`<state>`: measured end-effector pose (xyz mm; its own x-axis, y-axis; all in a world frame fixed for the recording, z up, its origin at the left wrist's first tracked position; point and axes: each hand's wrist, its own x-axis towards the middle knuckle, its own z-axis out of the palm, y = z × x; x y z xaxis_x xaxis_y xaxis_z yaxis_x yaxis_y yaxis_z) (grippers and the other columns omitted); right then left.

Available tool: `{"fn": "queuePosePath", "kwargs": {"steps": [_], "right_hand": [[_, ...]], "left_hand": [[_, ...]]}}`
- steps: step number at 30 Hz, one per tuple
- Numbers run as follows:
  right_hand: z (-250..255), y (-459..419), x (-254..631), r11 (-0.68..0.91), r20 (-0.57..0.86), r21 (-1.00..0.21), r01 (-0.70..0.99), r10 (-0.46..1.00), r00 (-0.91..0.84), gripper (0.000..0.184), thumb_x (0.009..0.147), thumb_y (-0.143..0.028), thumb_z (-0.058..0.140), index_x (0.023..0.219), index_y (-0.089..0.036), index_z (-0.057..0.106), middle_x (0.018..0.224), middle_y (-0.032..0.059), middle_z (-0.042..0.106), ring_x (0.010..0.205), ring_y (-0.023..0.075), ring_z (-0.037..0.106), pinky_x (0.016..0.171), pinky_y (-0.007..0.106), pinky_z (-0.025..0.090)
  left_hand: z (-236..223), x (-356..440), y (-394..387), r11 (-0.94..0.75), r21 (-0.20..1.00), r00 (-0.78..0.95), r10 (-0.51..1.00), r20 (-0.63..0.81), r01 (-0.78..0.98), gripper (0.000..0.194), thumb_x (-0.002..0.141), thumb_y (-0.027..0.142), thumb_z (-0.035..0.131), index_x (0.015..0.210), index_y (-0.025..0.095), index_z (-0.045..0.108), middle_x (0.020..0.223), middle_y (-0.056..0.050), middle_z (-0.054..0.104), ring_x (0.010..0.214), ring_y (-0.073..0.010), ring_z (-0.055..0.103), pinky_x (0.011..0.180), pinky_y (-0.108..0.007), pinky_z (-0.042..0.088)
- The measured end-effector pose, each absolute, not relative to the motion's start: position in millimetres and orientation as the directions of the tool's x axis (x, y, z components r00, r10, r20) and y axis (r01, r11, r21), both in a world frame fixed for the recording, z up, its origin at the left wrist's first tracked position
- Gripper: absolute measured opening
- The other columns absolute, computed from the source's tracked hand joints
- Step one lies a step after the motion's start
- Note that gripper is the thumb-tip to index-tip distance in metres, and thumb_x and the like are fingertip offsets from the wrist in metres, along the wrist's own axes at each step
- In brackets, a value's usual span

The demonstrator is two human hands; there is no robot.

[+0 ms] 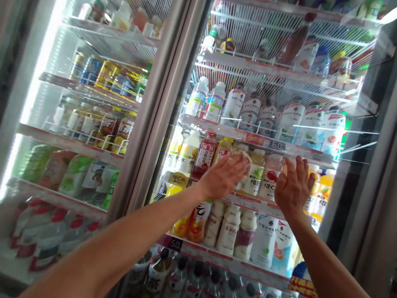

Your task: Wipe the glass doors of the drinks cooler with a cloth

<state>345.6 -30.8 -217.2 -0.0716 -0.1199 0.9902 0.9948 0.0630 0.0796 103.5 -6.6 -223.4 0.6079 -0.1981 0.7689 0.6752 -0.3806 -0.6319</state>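
Note:
Both my arms reach forward to the glass door [337,95] of a drinks fridge. My left hand [222,175] is flattened towards the pane, over a shelf of bottles. A pale crumpled cloth [242,161] shows at its blurred fingers. My right hand [292,188] is up to the right, its fingers apart and nothing in it. Behind the hands stand a dark red bottle [204,157], a pale yellow-green bottle [254,172] and a pink bottle [270,176]. Whether each palm touches the glass I cannot tell.
A metal door frame [171,93] separates this door from a left fridge section with cans [92,70] and red-capped bottles [46,239]. Dark-capped bottles [211,289] fill the bottom shelf. Price strips [204,252] line the shelf edges.

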Motion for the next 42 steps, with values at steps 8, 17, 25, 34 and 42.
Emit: {"fn": "queuePosePath", "kwargs": {"steps": [8, 17, 25, 34, 42], "right_hand": [[-218.7, -32.7, 343.9, 0.054, 0.989, 0.082, 0.995, -0.131, -0.074, 0.044, 0.086, -0.03, 0.036, 0.128, -0.02, 0.045, 0.142, 0.0094, 0.037, 0.134, 0.0228, 0.028, 0.108, 0.046, 0.02], [-218.6, -33.8, 344.7, 0.07, 0.99, 0.081, 0.994, -0.117, -0.073, 0.045, 0.085, -0.028, 0.036, 0.128, -0.021, 0.044, 0.142, 0.0101, 0.037, 0.134, 0.0239, 0.029, 0.107, 0.047, 0.02], [-219.8, -33.2, 343.1, 0.074, 0.991, 0.065, 0.995, -0.122, -0.056, 0.044, 0.086, -0.03, 0.036, 0.128, -0.021, 0.045, 0.141, 0.0104, 0.039, 0.134, 0.0234, 0.029, 0.107, 0.047, 0.02], [-220.5, -33.7, 342.7, 0.075, 0.99, 0.071, 0.995, -0.13, -0.061, 0.044, 0.086, -0.03, 0.034, 0.127, -0.021, 0.046, 0.141, 0.0105, 0.039, 0.133, 0.0229, 0.03, 0.107, 0.046, 0.021], [-223.4, -32.2, 344.1, 0.088, 0.986, 0.081, 0.993, -0.15, -0.067, 0.045, 0.085, -0.027, 0.035, 0.129, -0.021, 0.043, 0.141, 0.0103, 0.038, 0.133, 0.0228, 0.029, 0.107, 0.046, 0.018]], "left_hand": [[-184.4, 18.6, 2.9, -0.39, -0.023, 0.004, -0.05, 0.999, 0.92, 0.047, 0.086, 0.027, 0.035, 0.13, 0.011, 0.039, 0.143, -0.013, 0.031, 0.135, -0.0242, 0.022, 0.11, -0.045, 0.022], [-236.9, 98.4, -10.4, -0.386, -0.672, 0.659, -0.187, 0.728, 0.632, 0.047, 0.084, 0.028, 0.038, 0.129, 0.014, 0.042, 0.143, -0.006, 0.034, 0.136, -0.0224, 0.02, 0.112, -0.042, 0.019], [-198.0, 21.7, 4.0, -0.379, -0.072, 0.039, -0.095, 0.995, 0.923, 0.05, 0.084, 0.03, 0.038, 0.13, 0.011, 0.04, 0.142, -0.013, 0.033, 0.135, -0.024, 0.023, 0.11, -0.045, 0.022], [-251.8, 102.1, -13.1, -0.387, -0.742, 0.74, -0.192, 0.645, 0.547, 0.05, 0.083, 0.029, 0.04, 0.131, 0.016, 0.04, 0.144, -0.005, 0.032, 0.137, -0.0215, 0.017, 0.113, -0.042, 0.017], [-170.4, 42.1, 0.5, -0.387, 0.075, -0.095, -0.033, 0.995, 0.919, 0.05, 0.084, 0.028, 0.037, 0.13, 0.008, 0.041, 0.144, -0.014, 0.029, 0.135, -0.026, 0.021, 0.111, -0.045, 0.02]]}}
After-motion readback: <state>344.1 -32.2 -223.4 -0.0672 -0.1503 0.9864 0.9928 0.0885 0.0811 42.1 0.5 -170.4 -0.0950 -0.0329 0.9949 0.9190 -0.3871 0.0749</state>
